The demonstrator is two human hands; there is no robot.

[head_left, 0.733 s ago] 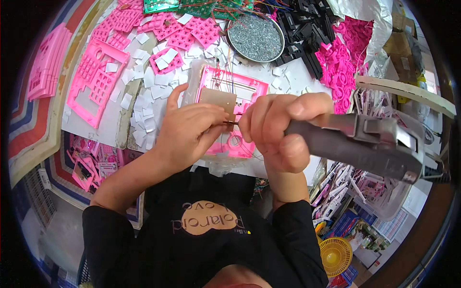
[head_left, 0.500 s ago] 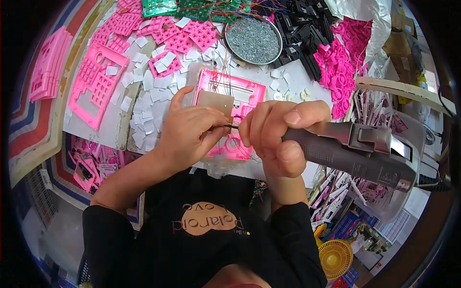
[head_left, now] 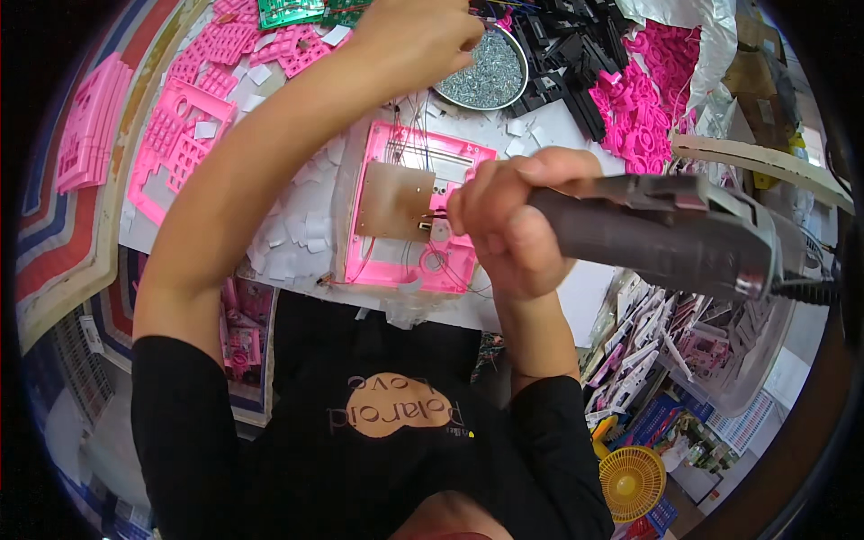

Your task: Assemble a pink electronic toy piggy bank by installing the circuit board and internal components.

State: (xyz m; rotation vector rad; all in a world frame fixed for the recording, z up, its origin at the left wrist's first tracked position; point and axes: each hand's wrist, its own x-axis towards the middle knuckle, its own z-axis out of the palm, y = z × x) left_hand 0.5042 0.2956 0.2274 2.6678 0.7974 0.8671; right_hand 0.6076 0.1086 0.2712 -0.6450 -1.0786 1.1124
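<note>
My right hand (head_left: pixel 526 220) is wrapped round a dark grey electric screwdriver (head_left: pixel 666 238), whose thin bit points left over the right edge of a brown circuit board (head_left: pixel 391 193). That board lies in a pink plastic housing (head_left: pixel 409 277), with thin wires running up and out of it. Up at the far side, my left hand (head_left: pixel 414 40) reaches to the left rim of a round metal dish of small screws (head_left: pixel 490 76). Its fingers are curled together, and whatever lies between them is hidden.
Pink keypads (head_left: pixel 211 45) and white paper squares (head_left: pixel 310 229) are spread on the left. Black plastic parts (head_left: pixel 562 72) and pink rings (head_left: pixel 630 126) are heaped at the far right. A pink frame (head_left: pixel 153 171) lies at left; a clear bin (head_left: pixel 729 378) stands at right.
My left hand has left the board and swung up and away to the screw dish. The screwdriver has shifted slightly upward in my right hand, with its bit still by the board.
</note>
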